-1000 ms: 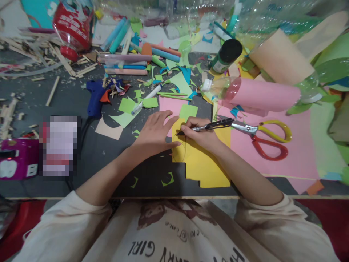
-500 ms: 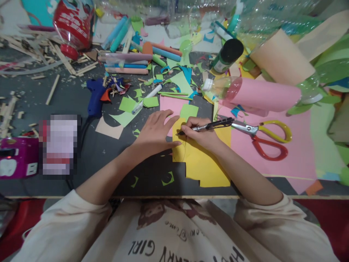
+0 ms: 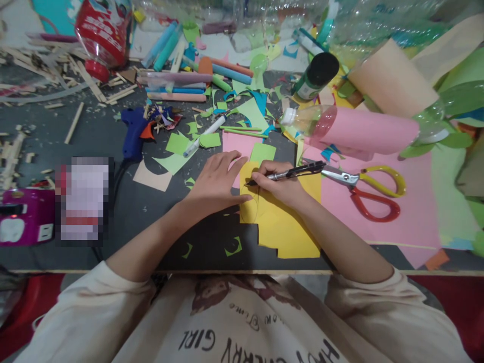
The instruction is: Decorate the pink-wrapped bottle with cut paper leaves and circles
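The right hand (image 3: 278, 184) pinches a black-and-silver pen (image 3: 290, 173), tip down at yellow paper (image 3: 293, 229) lying on a dark counter (image 3: 212, 257). The left hand (image 3: 212, 180), fingers spread, sits at the paper's left edge, its thumb seemingly touching the sheet near a drawn curve. Scissors (image 3: 345, 178) with red and yellow handles lie to the right.
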`<state>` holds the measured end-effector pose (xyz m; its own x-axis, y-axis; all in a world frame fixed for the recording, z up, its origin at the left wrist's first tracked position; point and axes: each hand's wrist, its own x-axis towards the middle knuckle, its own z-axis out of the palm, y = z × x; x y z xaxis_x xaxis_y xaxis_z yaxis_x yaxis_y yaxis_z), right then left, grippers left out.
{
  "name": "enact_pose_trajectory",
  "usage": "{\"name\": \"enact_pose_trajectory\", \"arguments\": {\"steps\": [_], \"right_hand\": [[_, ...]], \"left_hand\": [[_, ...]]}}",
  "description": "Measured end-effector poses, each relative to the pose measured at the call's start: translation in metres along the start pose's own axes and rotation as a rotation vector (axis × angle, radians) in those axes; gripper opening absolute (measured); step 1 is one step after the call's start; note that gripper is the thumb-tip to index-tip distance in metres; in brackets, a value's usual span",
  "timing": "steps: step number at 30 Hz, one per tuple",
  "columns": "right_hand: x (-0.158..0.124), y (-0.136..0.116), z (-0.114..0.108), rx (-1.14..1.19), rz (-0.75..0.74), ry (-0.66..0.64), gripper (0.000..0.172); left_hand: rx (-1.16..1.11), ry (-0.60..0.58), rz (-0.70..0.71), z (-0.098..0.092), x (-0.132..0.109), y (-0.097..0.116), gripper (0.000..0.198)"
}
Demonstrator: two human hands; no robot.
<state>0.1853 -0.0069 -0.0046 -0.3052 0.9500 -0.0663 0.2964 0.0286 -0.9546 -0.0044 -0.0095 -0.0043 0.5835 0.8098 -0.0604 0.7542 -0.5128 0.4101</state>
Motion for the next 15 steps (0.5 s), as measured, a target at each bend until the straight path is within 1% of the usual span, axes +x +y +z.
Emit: {"name": "enact_pose_trajectory", "arguments": {"steps": [4,15], "right_hand": [[0.0002,-0.0004,0.0008,0.025,-0.002,0.005,0.029],[0.0006,0.002,0.0018,0.041,0.001,0.01,0.03]], "left_hand": [[0.005,0.002,0.004,0.0003,0.0002,-0.0002,0.084],[0.002,-0.015,0.0,-0.0018,0.001,0.0007,0.082]]}}
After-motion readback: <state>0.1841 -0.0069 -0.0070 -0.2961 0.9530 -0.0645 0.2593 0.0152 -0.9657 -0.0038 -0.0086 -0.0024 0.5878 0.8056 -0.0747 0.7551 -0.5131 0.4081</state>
